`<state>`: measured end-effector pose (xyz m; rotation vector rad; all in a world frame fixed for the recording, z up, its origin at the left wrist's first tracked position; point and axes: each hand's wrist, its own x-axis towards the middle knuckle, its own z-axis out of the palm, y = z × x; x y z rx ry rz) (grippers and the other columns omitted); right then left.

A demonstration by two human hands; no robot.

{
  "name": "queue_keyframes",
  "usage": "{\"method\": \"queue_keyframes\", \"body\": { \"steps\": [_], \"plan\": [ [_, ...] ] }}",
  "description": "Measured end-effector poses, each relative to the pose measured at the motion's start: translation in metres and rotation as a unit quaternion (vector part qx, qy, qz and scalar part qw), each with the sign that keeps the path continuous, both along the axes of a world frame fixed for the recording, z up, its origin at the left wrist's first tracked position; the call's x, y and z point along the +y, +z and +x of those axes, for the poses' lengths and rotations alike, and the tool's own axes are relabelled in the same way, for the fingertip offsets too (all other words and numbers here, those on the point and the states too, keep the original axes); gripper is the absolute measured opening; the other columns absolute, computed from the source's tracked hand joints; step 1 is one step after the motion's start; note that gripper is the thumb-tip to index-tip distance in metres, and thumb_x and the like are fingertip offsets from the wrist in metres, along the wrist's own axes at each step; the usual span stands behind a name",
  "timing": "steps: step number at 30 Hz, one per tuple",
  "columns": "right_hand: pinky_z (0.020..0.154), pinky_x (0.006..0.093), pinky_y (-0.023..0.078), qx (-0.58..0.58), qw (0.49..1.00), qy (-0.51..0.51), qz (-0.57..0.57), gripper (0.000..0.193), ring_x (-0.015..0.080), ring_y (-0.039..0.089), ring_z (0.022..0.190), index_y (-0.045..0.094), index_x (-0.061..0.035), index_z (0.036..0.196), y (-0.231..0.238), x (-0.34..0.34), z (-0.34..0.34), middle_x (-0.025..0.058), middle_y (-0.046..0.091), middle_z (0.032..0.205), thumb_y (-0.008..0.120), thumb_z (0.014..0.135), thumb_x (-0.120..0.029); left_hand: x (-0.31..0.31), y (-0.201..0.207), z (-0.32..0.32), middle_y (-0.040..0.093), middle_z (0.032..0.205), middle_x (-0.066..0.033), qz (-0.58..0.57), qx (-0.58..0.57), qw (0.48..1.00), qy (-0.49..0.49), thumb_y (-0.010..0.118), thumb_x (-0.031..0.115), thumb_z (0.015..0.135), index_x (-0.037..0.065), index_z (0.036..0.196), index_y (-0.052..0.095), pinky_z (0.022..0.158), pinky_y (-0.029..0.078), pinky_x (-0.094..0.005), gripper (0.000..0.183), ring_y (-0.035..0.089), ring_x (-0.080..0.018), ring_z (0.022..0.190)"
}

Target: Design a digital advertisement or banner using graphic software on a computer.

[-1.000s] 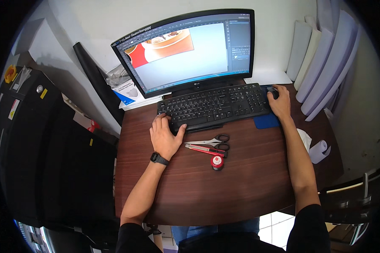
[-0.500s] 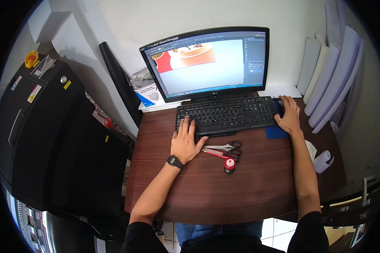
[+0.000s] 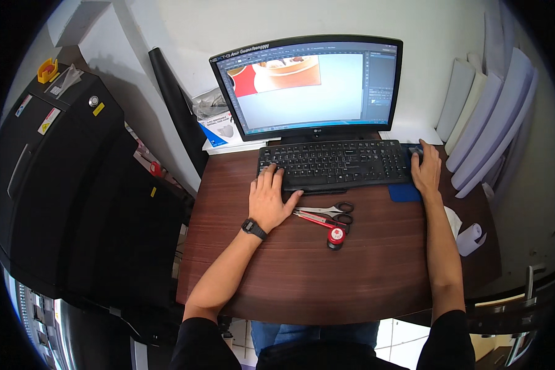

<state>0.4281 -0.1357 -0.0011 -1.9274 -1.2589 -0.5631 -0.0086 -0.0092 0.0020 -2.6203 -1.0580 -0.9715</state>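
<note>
My left hand [image 3: 269, 201], with a black wristwatch [image 3: 253, 229], lies palm down at the near left corner of the black keyboard [image 3: 333, 163]. Its fingertips rest on the keys and the thumb stretches out toward a pair of scissors [image 3: 328, 211]. Right of the keyboard, my right hand [image 3: 427, 169] is curled over a dark computer mouse [image 3: 416, 150], largely hidden under it, on a blue mouse pad [image 3: 404, 193]. Beyond the keyboard a black monitor [image 3: 308, 86] displays an image-editing window with a red and orange picture.
A red cutter knife [image 3: 314, 219] and a red and black round stamp [image 3: 335, 238] lie beside the scissors on the brown desk [image 3: 314, 277]. Paper rolls [image 3: 492, 120] lean at the right, near a small white roll [image 3: 470, 240]. A large black machine [image 3: 61, 185] stands left.
The view has shifted slightly. My right hand's fingers and thumb have drawn closer together around the mouse. My left hand stays at the keyboard.
</note>
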Motion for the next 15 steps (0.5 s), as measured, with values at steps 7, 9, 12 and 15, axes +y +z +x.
{"method": "queue_keyframes", "body": {
  "steps": [7, 9, 12, 15],
  "plan": [
    [0.104, 0.0498, 0.044, 0.039, 0.999, -0.03, 0.006, 0.046, 0.0366, 0.058, 0.121, 0.06, -0.0038, 0.139, -0.006, 0.003, 0.012, 0.0179, 0.065, 0.128, 0.059, 0.097, -0.024, -0.005, 0.006, 0.008, 0.046, 0.153, -0.0236, -0.068, 0.035, 0.997, 0.015, 0.074, 0.053, 0.09, 0.001, 0.145, 0.053, 0.109, 0.047, -0.0532, 0.079, 0.049, -0.0413, 0.138],
    [0.104, 0.0499, 0.044, 0.058, 0.998, -0.029, -0.001, 0.047, 0.0367, 0.058, 0.121, 0.06, -0.0038, 0.14, -0.005, 0.003, 0.011, 0.0178, 0.065, 0.128, 0.059, 0.098, -0.025, -0.007, 0.011, 0.009, 0.043, 0.156, -0.0243, -0.081, 0.056, 0.995, 0.017, 0.075, 0.055, 0.088, 0.003, 0.148, 0.052, 0.109, 0.047, -0.0545, 0.083, 0.048, -0.0423, 0.139],
    [0.105, 0.0501, 0.044, 0.064, 0.998, -0.026, 0.008, 0.048, 0.0368, 0.058, 0.122, 0.059, -0.0037, 0.14, -0.008, 0.003, 0.012, 0.0179, 0.065, 0.129, 0.058, 0.098, -0.027, -0.009, 0.026, 0.02, 0.035, 0.162, -0.0261, -0.117, 0.118, 0.986, 0.015, 0.075, 0.062, 0.085, 0.009, 0.153, 0.049, 0.109, 0.047, -0.0578, 0.09, 0.043, -0.0454, 0.144],
    [0.106, 0.0502, 0.044, 0.073, 0.997, -0.032, 0.001, 0.049, 0.0372, 0.058, 0.123, 0.059, -0.0035, 0.14, -0.007, 0.001, 0.011, 0.0181, 0.065, 0.129, 0.058, 0.098, -0.028, -0.012, 0.046, 0.034, 0.024, 0.168, -0.0282, -0.166, 0.202, 0.965, 0.015, 0.074, 0.069, 0.082, 0.015, 0.159, 0.044, 0.112, 0.045, -0.0615, 0.098, 0.036, -0.0502, 0.149]
  ]
}}
